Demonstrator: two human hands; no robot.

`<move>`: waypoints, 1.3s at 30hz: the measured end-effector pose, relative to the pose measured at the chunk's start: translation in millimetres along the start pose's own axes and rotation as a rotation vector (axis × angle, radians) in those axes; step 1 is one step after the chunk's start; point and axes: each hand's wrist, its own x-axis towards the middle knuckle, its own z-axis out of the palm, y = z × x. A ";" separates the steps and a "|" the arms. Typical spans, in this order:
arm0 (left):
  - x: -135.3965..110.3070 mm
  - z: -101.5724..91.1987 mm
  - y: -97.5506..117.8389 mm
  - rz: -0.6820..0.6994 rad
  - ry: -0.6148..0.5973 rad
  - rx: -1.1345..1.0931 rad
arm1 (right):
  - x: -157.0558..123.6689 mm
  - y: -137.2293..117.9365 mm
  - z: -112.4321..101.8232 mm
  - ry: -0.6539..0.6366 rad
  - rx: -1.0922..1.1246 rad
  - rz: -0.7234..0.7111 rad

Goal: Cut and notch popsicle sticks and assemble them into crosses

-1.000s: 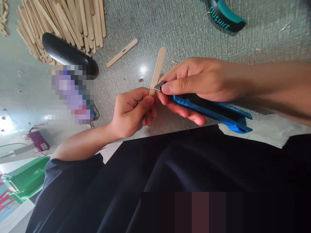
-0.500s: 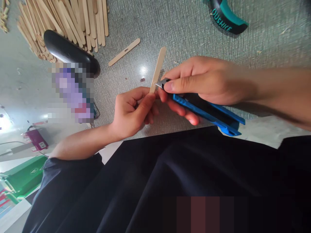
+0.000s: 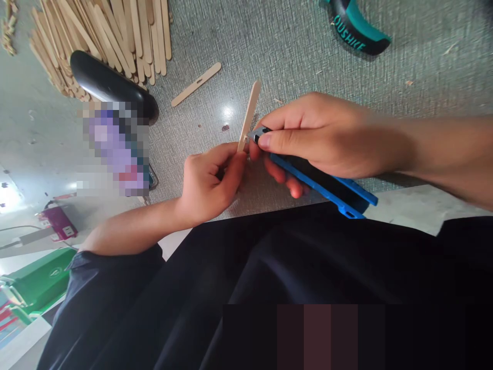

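Pinched at its lower end by my left hand (image 3: 211, 180), a wooden craft stick (image 3: 250, 112) stands tilted above the table. My right hand (image 3: 308, 133) grips a blue and black utility knife (image 3: 327, 186), thumb near the blade. The blade's tip touches the stick low down, close to my left fingertips, where a small nick or curl of wood shows. Another craft stick (image 3: 196, 85) lies on the table beyond my hands, with a small dark slot at its middle.
A heap of craft sticks (image 3: 111, 36) lies at the far left, with a black oblong case (image 3: 111, 85) against it. A blurred-out purple object (image 3: 115, 151) is beside the case. A teal and black handle (image 3: 360, 31) lies at the far right. Small wood chips dot the table (image 3: 292, 67).
The held stick has turned slightly, showing more of its edge. My right hand and the knife have shifted a little left and down.
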 end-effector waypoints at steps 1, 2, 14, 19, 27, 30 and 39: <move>0.1 -0.2 -0.7 0.019 0.001 0.012 | 1.7 1.4 -0.8 -0.005 -0.009 -0.011; 0.2 -0.5 -1.3 0.037 0.003 0.020 | 3.5 3.0 -1.3 -0.008 -0.014 -0.025; -1.4 -5.6 0.5 0.100 -0.032 0.230 | 12.4 30.3 6.2 0.037 0.011 -0.079; -1.8 -5.5 -0.4 0.094 -0.045 0.196 | 11.8 26.0 6.7 0.057 -0.062 -0.128; -1.3 -5.2 3.0 0.104 -0.053 0.086 | 14.8 20.8 -2.7 -0.109 0.089 -0.011; 2.0 -4.1 1.0 0.104 -0.084 -0.142 | 20.8 25.5 -8.6 -0.193 0.179 -0.060; 5.1 -1.3 -1.4 -0.011 -0.150 -0.493 | 5.9 11.8 -9.6 -0.253 0.313 -0.035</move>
